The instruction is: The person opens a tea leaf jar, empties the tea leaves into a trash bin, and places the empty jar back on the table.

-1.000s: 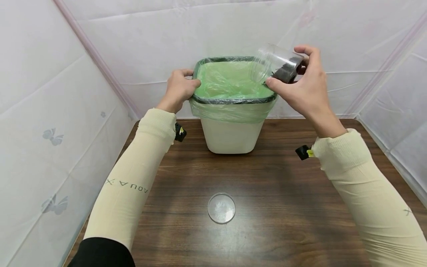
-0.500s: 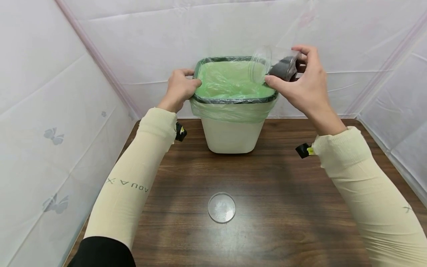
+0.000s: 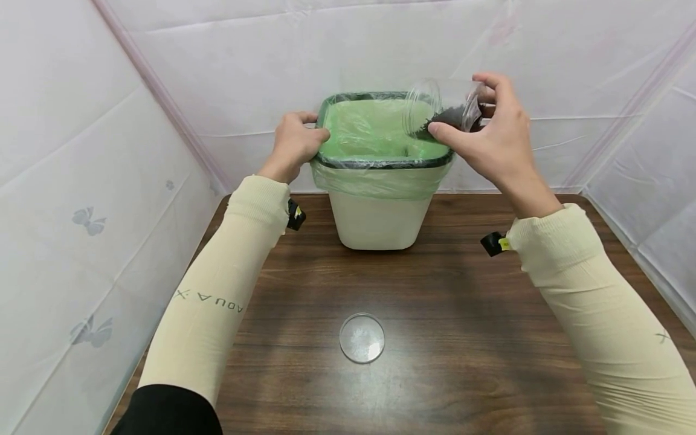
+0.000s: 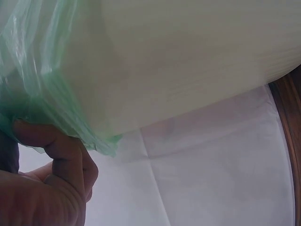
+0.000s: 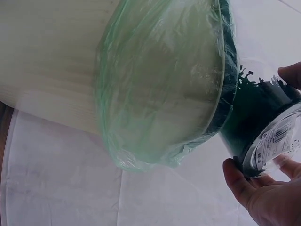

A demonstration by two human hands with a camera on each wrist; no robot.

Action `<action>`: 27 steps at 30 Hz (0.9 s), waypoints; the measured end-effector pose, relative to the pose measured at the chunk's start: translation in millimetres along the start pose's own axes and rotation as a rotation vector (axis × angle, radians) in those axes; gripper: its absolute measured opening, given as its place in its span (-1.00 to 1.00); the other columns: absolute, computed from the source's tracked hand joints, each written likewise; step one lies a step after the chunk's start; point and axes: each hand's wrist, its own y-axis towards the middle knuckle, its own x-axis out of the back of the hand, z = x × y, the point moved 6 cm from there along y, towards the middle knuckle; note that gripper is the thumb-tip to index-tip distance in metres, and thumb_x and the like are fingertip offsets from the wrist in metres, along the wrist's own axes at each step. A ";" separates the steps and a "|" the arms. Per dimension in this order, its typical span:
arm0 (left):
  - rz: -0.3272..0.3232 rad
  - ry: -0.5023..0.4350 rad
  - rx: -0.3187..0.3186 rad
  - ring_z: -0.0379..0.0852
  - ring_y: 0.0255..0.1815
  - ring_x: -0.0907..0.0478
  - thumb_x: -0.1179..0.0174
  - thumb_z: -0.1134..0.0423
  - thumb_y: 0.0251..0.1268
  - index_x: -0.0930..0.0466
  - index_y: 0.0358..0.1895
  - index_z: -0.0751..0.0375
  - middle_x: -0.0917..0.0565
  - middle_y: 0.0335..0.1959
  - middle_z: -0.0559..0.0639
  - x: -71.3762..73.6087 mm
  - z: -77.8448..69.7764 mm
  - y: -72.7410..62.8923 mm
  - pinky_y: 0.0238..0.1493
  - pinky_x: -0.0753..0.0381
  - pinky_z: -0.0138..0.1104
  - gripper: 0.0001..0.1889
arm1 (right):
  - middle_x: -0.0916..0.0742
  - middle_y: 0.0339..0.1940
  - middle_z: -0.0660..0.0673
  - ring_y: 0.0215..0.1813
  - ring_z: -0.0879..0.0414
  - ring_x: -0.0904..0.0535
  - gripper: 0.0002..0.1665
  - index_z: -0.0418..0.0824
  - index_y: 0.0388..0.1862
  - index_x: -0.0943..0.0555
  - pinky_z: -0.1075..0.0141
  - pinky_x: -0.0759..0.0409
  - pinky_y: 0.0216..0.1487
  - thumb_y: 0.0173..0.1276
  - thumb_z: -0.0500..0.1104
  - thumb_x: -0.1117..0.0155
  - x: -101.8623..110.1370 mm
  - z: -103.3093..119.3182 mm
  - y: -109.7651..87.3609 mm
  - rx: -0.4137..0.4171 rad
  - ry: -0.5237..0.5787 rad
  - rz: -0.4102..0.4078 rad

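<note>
In the head view, my right hand [image 3: 497, 130] grips a clear plastic jar [image 3: 451, 92] by its base end. The jar lies on its side, its uncapped mouth over the right part of a white trash bin [image 3: 380, 220]. Dark, dry flakes [image 3: 454, 115] lie along the jar's lower side and reach its mouth. A barcode label [image 5: 275, 139] shows on the jar's base in the right wrist view. My left hand [image 3: 296, 145] pinches the bin's left rim, thumb on the inside, over the green bin liner [image 3: 364, 124]. Small dark specks show inside the liner.
A round clear lid [image 3: 362, 338] lies flat on the brown wooden table [image 3: 304, 290], in front of the bin. White sheeting [image 3: 228, 66] hangs close behind the bin and along both sides of the table.
My right hand has tipped the jar closer to level and shifted it slightly left. The dark flakes have slid toward its mouth, and specks now show inside the liner. My left hand stays at the rim.
</note>
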 end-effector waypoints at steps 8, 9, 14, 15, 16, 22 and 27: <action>-0.011 -0.002 -0.001 -0.22 -0.11 -0.54 -0.13 0.23 0.45 -0.36 0.50 0.06 -0.40 0.39 0.03 -0.9 -0.8 -0.5 -0.11 -0.64 -0.37 -0.44 | -0.57 0.27 -0.12 0.12 0.09 -0.50 0.09 0.01 0.52 -0.30 0.34 -0.42 0.05 0.04 0.14 -0.59 -0.5 0.0 1.4 -0.011 -0.014 0.004; -0.011 -0.002 -0.001 -0.22 -0.11 -0.54 -0.13 0.23 0.44 -0.36 0.50 0.06 -0.41 0.39 0.02 -1.0 -0.9 -0.5 -0.11 -0.64 -0.37 -0.44 | -0.57 0.28 -0.13 0.13 0.08 -0.50 0.09 0.00 0.52 -0.29 0.34 -0.42 0.06 0.04 0.14 -0.59 -0.8 -0.1 1.4 -0.011 -0.018 0.006; -0.010 -0.012 -0.001 -0.21 -0.11 -0.55 -0.13 0.24 0.44 -0.37 0.49 0.06 -0.42 0.38 0.02 -2.0 -0.9 -0.9 -0.12 -0.64 -0.38 -0.44 | -0.56 0.31 -0.14 0.14 0.08 -0.50 0.11 -0.02 0.54 -0.28 0.35 -0.43 0.06 0.04 0.15 -0.59 -1.1 -0.1 1.2 -0.015 -0.030 0.014; -0.011 -0.013 -0.002 -0.21 -0.11 -0.55 -0.13 0.24 0.44 -0.38 0.49 0.06 -0.42 0.37 0.02 -2.1 -1.2 -0.9 -0.12 -0.64 -0.38 -0.44 | -0.55 0.31 -0.14 0.14 0.08 -0.50 0.12 -0.02 0.54 -0.27 0.35 -0.43 0.06 0.04 0.14 -0.59 -1.2 -0.2 1.3 -0.017 -0.031 0.016; -0.011 -0.018 -0.005 -0.21 -0.12 -0.56 -0.13 0.25 0.44 -0.38 0.48 0.07 -0.43 0.36 0.03 -2.5 -1.4 -1.0 -0.13 -0.64 -0.38 -0.45 | -0.55 0.31 -0.14 0.15 0.08 -0.50 0.12 -0.02 0.55 -0.27 0.35 -0.43 0.06 0.04 0.14 -0.59 -1.2 -0.2 1.4 -0.020 -0.031 0.018; -0.010 -0.033 -0.010 -0.20 -0.14 -0.57 -0.14 0.28 0.43 -0.40 0.47 0.08 -0.44 0.34 0.04 -4.6 -2.5 -1.2 -0.15 -0.65 -0.38 -0.45 | -0.53 0.35 -0.14 0.18 0.08 -0.50 0.14 -0.01 0.56 -0.26 0.34 -0.46 0.09 0.04 0.15 -0.60 -1.7 0.6 1.9 -0.031 -0.031 0.032; -0.009 -0.032 -0.007 -0.20 -0.12 -0.56 -0.14 0.28 0.43 -0.40 0.47 0.08 -0.45 0.34 0.04 -5.5 -2.6 -2.3 -0.13 -0.65 -0.38 -0.45 | -0.51 0.39 -0.12 0.23 0.07 -0.50 0.15 0.05 0.58 -0.26 0.27 -0.44 0.12 0.04 0.21 -0.58 -3.3 2.6 1.3 -0.037 -0.049 0.049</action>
